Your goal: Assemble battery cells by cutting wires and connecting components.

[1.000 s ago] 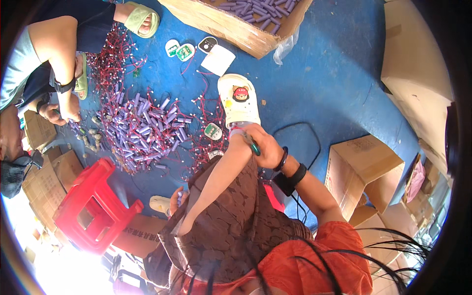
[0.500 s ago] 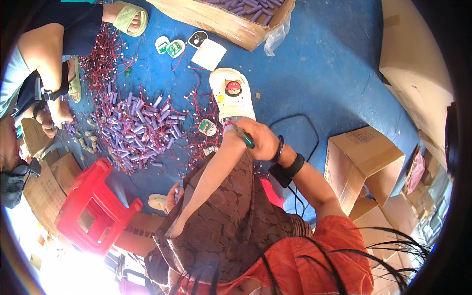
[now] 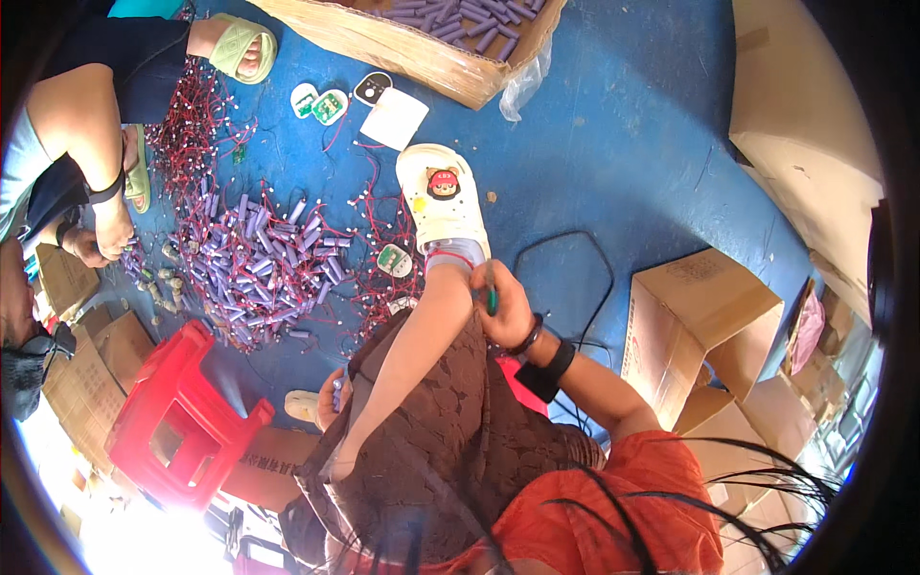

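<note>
Hands: right hand (image 3: 503, 305) is gripping a green tool (image 3: 492, 301) beside the ankle; left hand (image 3: 329, 401) is closing on a purple cell (image 3: 336, 391) by the knee.
Pile: purple cells (image 3: 259, 259) with red wires are lying on the blue floor (image 3: 623, 172), seemingly most unsorted.
Box: cardboard box (image 3: 402, 43) is holding finished-looking cells.

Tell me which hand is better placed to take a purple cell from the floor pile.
Left. The left hand lies on the same side as the purple cell pile, while the right hand grips a green tool across the leg, by the white shoe.
</note>
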The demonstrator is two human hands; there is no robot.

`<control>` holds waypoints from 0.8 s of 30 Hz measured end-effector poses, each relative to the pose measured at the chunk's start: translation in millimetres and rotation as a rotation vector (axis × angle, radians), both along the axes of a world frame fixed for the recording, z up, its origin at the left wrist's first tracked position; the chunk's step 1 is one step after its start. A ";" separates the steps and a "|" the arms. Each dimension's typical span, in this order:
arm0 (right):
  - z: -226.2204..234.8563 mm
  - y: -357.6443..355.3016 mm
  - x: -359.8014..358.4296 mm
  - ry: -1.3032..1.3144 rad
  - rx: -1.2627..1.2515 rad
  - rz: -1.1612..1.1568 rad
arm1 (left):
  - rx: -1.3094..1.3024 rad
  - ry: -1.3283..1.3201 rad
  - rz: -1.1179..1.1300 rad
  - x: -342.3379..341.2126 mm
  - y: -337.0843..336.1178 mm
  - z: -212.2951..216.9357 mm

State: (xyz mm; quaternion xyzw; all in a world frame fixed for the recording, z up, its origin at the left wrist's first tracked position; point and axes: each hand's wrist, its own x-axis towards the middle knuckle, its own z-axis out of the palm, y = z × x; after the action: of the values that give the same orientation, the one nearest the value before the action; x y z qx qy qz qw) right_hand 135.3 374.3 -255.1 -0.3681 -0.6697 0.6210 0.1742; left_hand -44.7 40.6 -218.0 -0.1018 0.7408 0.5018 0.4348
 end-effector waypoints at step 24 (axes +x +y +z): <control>48.6 16.0 6.7 -0.040 -0.218 0.237 | -0.185 0.123 0.026 5.6 28.8 37.4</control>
State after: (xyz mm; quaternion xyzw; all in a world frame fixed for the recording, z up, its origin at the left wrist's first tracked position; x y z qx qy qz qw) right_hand 142.0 390.3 -206.5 -0.3156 -0.6405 0.6986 0.0454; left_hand -39.2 69.4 -180.6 -0.1199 0.8078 0.4422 0.3708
